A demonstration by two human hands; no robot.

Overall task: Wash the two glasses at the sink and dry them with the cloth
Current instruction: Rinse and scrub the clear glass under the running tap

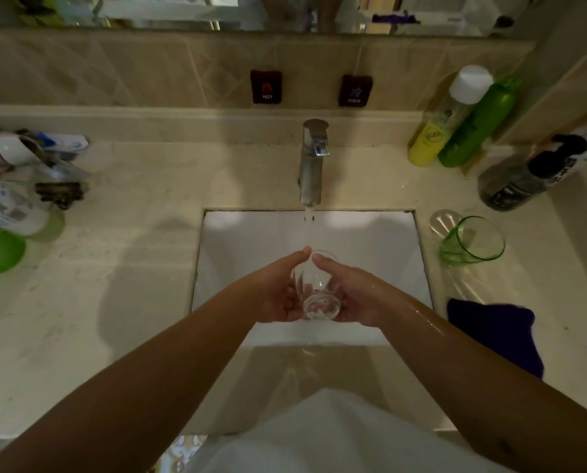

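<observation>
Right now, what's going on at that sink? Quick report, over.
Left hand and right hand both cupping clear glass under running faucet. Green glass waits on counter, right. Dark cloth untouched. Nothing in the way.

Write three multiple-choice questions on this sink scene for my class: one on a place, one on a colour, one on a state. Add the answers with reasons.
1. Where does the green glass stand?
A. In the sink
B. On the counter right of the sink
C. Under the tap

2. What colour is the cloth?
A. White
B. Yellow
C. Dark purple

3. What state is the tap in?
A. Running
B. Off
C. Covered

Answers:
1 B, it stands on the counter beside the sink.
2 C, a dark purple fold lies nearby.
3 A, water falls onto the clear glass held by the left hand and right hand.
</observation>
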